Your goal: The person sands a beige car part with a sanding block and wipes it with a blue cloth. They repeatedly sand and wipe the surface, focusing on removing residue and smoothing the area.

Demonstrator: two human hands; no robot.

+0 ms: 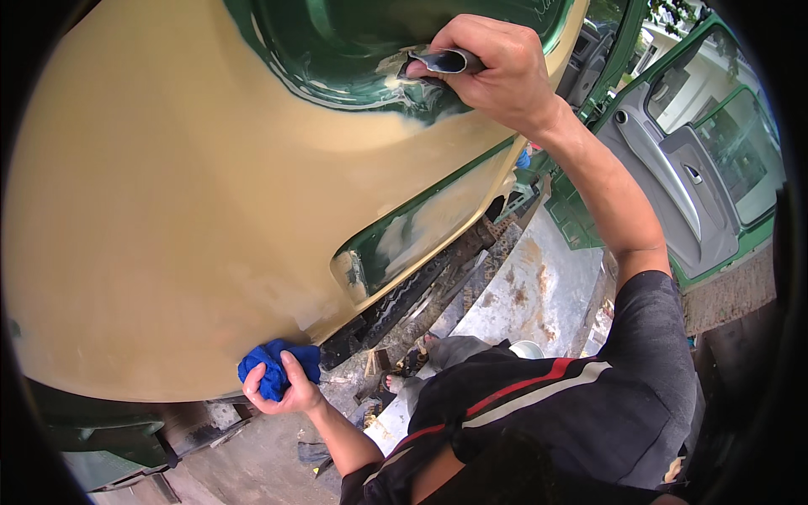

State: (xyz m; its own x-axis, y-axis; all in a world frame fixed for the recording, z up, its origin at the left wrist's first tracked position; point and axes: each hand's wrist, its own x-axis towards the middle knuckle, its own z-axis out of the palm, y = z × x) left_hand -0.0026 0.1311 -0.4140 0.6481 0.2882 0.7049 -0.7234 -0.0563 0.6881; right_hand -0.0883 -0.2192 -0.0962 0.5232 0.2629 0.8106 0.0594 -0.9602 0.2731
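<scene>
My right hand (501,71) is closed around a curled dark grey sheet that looks like sandpaper (444,61). It presses at the lower edge of a dark green recess (362,38) in a large vehicle panel (168,194) coated in beige. Scuffed, whitish patches and wet-looking streaks show on the green paint around the fingers. Lower down, my left hand (286,389) grips a bunched blue cloth (276,369) beside the panel's bottom edge. My right-hand fingertips are partly hidden behind the sheet.
A smaller green recess (404,231) with sanded patches runs along the panel's edge. An open green vehicle door (682,168) with grey trim stands at right. Below lie a stained metal sheet (539,286), dark frame parts (362,337) and a pale container (527,348).
</scene>
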